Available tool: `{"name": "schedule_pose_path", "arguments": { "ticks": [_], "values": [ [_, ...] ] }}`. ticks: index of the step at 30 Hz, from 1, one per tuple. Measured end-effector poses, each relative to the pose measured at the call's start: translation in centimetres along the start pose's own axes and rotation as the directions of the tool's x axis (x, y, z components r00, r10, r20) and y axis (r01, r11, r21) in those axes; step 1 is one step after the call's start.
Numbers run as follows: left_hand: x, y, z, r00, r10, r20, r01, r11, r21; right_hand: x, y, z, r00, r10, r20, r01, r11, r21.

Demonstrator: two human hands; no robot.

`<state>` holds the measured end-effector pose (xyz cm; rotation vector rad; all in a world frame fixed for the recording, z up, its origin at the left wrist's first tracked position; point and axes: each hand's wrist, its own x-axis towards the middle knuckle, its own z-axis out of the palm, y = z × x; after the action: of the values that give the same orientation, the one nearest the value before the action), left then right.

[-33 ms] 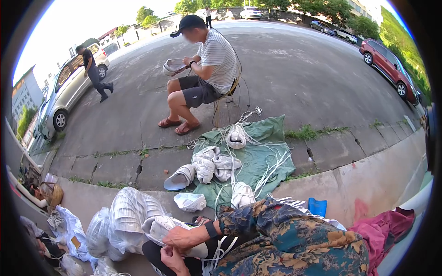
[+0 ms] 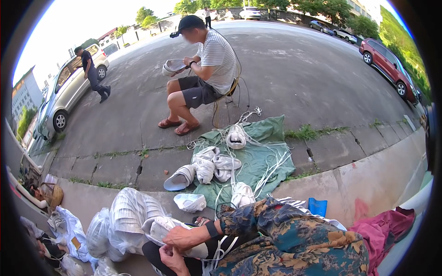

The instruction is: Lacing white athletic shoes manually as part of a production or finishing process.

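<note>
White sneaker (image 2: 177, 233) pinned by right hand (image 2: 182, 238), left hand (image 2: 172, 259) pinching underneath, lacing it seems; several loose sneakers (image 2: 212, 166) and laces (image 2: 269, 168) on green cloth (image 2: 264, 133) remain

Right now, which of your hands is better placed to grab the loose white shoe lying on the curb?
Probably the right hand: it lies atop the held shoe, nearest the loose shoe. The left hand sits lower, nearer the body.
</note>
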<state>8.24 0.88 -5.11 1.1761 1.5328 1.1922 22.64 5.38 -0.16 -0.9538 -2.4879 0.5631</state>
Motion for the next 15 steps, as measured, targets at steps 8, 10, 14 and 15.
{"name": "schedule_pose_path", "arguments": {
  "ticks": [8,10,14,15],
  "values": [
    [-1.4,4.8,0.1,0.940,0.318,0.122,-0.312,0.656,0.688,0.1,-0.4,0.8,0.994,-0.015,-0.107,0.010,0.999,-0.046],
    [-1.3,5.3,0.1,0.927,0.330,0.178,-0.351,0.597,0.721,-0.3,-0.5,0.0,0.996,0.066,-0.051,-0.068,0.997,-0.042],
    [-0.5,6.5,0.7,0.872,0.348,0.345,-0.487,0.536,0.690,-2.2,2.0,-2.8,0.965,0.259,0.044,-0.262,0.936,0.236],
    [-1.0,6.9,-1.0,0.871,0.365,0.329,-0.479,0.477,0.737,-1.8,1.7,-3.7,0.975,0.203,0.094,-0.220,0.943,0.250]
  ]
}}
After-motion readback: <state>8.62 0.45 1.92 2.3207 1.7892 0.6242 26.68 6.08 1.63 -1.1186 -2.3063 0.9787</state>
